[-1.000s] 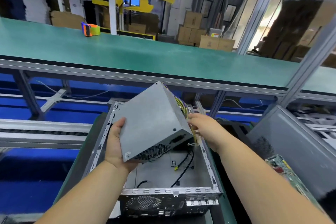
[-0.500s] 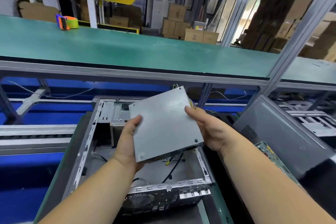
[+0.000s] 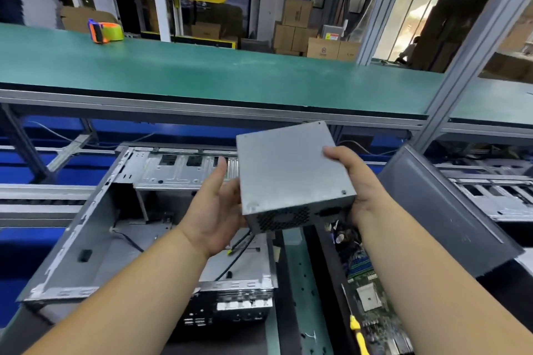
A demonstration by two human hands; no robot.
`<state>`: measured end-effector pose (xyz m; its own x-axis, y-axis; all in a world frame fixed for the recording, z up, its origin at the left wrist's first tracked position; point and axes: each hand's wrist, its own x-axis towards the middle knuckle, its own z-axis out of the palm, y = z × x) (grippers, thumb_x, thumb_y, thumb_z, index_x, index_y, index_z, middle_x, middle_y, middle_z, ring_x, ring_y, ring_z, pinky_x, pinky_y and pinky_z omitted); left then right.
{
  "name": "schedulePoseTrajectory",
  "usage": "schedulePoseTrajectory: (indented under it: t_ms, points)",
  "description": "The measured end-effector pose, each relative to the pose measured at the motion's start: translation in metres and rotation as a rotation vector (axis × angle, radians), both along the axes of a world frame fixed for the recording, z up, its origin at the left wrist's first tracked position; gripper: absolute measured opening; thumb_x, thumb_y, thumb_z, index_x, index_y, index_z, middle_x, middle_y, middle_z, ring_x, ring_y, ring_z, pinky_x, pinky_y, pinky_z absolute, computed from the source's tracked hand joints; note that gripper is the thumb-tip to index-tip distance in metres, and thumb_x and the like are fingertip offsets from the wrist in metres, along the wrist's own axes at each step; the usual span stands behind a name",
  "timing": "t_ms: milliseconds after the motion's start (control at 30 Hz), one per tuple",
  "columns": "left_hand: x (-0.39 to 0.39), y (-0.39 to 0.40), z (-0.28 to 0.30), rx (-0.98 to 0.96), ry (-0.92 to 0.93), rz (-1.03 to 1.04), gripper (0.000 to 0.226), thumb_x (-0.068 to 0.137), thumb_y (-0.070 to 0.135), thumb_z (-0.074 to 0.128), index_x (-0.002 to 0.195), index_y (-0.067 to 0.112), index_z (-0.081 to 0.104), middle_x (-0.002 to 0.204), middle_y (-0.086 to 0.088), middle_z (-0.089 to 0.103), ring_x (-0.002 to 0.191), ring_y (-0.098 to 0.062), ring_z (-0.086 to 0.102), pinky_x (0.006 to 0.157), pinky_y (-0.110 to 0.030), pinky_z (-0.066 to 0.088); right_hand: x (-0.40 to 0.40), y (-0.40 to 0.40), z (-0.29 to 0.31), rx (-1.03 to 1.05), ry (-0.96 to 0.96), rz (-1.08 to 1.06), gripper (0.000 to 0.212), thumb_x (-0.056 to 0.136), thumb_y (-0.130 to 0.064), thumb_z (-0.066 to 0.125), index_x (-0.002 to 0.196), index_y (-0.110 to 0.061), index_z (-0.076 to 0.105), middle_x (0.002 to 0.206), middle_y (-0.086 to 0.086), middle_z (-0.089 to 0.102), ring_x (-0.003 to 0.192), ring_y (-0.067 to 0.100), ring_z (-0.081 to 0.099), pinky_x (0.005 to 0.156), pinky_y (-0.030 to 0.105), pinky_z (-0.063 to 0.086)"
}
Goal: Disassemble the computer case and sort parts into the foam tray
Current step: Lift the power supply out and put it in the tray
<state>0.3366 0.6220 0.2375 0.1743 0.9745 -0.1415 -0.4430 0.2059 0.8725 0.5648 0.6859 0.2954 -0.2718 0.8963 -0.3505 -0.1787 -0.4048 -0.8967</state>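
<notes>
While we hold it up: the power supply [image 3: 291,173] sits in the air above the open computer case [image 3: 95,239], fan grille toward us.
Left grip: our left hand [image 3: 215,210] rests against its left side, thumb straight, fingers underneath and hidden.
Right grip: our right hand [image 3: 356,181] grips the right edge, thumb on top.
Case: it lies on the green surface [image 3: 300,277], black cables loose inside.
To the right: a circuit board [image 3: 366,291], a yellow-handled screwdriver [image 3: 356,328] and a grey side panel [image 3: 450,210].
</notes>
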Motion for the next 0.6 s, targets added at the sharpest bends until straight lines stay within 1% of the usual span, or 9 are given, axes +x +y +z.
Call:
schedulePoseTrajectory:
  t_ms: [67,133,200,267,333,367,400,500,600]
  points:
    - [0.006,0.001,-0.004,-0.016,0.200,0.039,0.100,0.067,0.086,0.050,0.148,0.029,0.039,0.140,0.005,0.056,0.130,-0.022,0.051,0.117,-0.050,0.023,0.018,0.012,-0.002,-0.032,0.010,-0.045,0.030,0.073,-0.042,0.071,0.088,-0.016,0.071,0.078,0.006,0.075,0.058,0.026,0.071,0.050,0.036,0.055]
    - [0.008,0.002,-0.014,-0.054,0.453,0.134,0.113,0.056,0.087,0.060,0.152,0.040,0.021,0.142,0.017,0.048,0.132,-0.010,0.044,0.114,-0.041,0.024,0.032,0.026,-0.007,-0.019,-0.037,-0.074,0.031,0.078,-0.042,0.069,0.096,-0.017,0.071,0.083,0.007,0.076,0.063,0.027,0.072,0.052,0.038,0.056]
    - [0.005,-0.001,-0.029,-0.037,0.661,0.217,0.105,0.063,0.080,0.062,0.151,0.048,0.016,0.143,0.016,0.042,0.129,-0.008,0.041,0.105,-0.035,0.031,0.042,0.043,-0.015,0.034,-0.134,-0.139,0.054,0.072,-0.041,0.075,0.118,-0.016,0.063,0.098,0.010,0.075,0.078,0.030,0.073,0.058,0.039,0.057]
    - [0.002,0.000,-0.046,0.015,0.875,0.263,0.093,0.075,0.071,0.061,0.151,0.048,0.012,0.144,0.012,0.038,0.130,-0.010,0.041,0.103,-0.033,0.036,0.046,0.058,-0.026,0.110,-0.265,-0.235,0.084,0.060,-0.039,0.082,0.132,-0.017,0.045,0.109,0.012,0.068,0.087,0.032,0.071,0.058,0.038,0.057]
    - [-0.001,0.002,-0.059,0.075,1.143,0.311,0.088,0.082,0.064,0.058,0.153,0.044,0.009,0.142,0.010,0.037,0.132,-0.013,0.038,0.103,-0.033,0.037,0.047,0.070,-0.040,0.166,-0.429,-0.268,0.097,0.048,-0.043,0.084,0.131,-0.023,0.037,0.109,0.008,0.063,0.085,0.029,0.069,0.055,0.036,0.057]
    - [-0.001,0.003,-0.062,0.099,1.257,0.335,0.086,0.085,0.061,0.058,0.154,0.041,0.010,0.144,0.007,0.036,0.133,-0.016,0.036,0.106,-0.035,0.036,0.047,0.075,-0.047,0.166,-0.500,-0.258,0.100,0.042,-0.046,0.084,0.127,-0.025,0.036,0.109,0.006,0.061,0.085,0.030,0.068,0.058,0.039,0.058]
    - [0.000,0.005,-0.065,0.105,1.329,0.351,0.084,0.087,0.059,0.057,0.154,0.038,0.011,0.147,0.005,0.034,0.135,-0.018,0.034,0.109,-0.036,0.034,0.047,0.079,-0.055,0.157,-0.561,-0.245,0.102,0.039,-0.050,0.084,0.125,-0.027,0.035,0.110,0.007,0.061,0.086,0.031,0.067,0.062,0.043,0.059]
    - [0.001,0.010,-0.069,0.090,1.385,0.347,0.079,0.089,0.057,0.055,0.154,0.032,0.016,0.150,0.003,0.033,0.137,-0.019,0.032,0.109,-0.036,0.034,0.048,0.095,-0.080,0.094,-0.707,-0.202,0.111,0.036,-0.058,0.084,0.130,-0.031,0.031,0.116,0.010,0.056,0.092,0.037,0.064,0.073,0.055,0.059]
    - [-0.001,0.015,-0.072,0.095,1.437,0.343,0.077,0.089,0.055,0.056,0.153,0.030,0.020,0.146,0.003,0.038,0.134,-0.019,0.035,0.108,-0.036,0.036,0.050,0.111,-0.099,0.063,-0.833,-0.160,0.120,0.035,-0.062,0.081,0.137,-0.028,0.027,0.123,0.012,0.053,0.098,0.038,0.061,0.080,0.055,0.057]
